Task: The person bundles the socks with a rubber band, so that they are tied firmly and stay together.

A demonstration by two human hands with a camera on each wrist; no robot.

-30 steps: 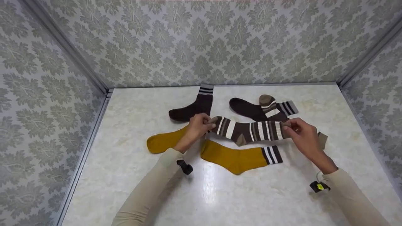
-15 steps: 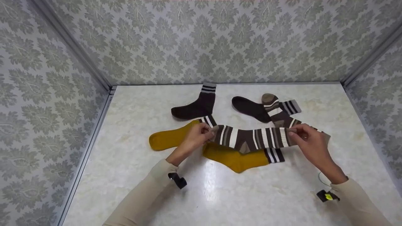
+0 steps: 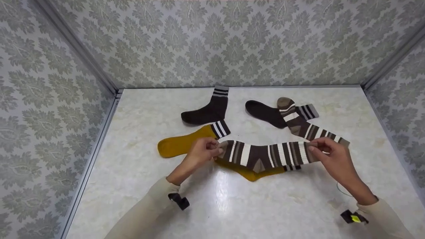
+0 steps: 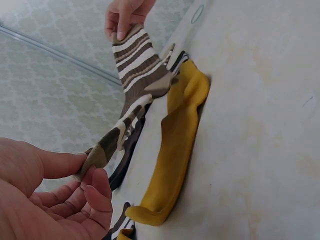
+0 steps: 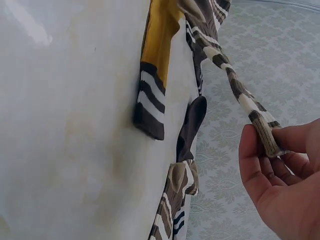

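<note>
A brown, white and tan striped sock (image 3: 259,155) is stretched level above the table between both hands. The left hand (image 3: 201,151) pinches its toe; the right hand (image 3: 333,156) pinches its cuff. In the left wrist view, the left thumb and fingers grip the tan toe of the sock (image 4: 102,147). The right wrist view has the right hand (image 5: 285,172) holding the ribbed cuff (image 5: 265,135). Under the held sock lies a mustard sock (image 3: 250,174), partly hidden by it; its white-striped dark cuff shows in the right wrist view.
Another mustard sock (image 3: 176,146) lies at the left, below a dark brown sock (image 3: 207,111). At the back right, a second striped sock (image 3: 300,126) lies across another dark sock (image 3: 264,113). Patterned walls (image 3: 232,43) border the pale table (image 3: 252,212).
Both hands have moved the held striped sock toward the person, so it now covers much of the nearer mustard sock. The other mustard sock's striped cuff has come into view.
</note>
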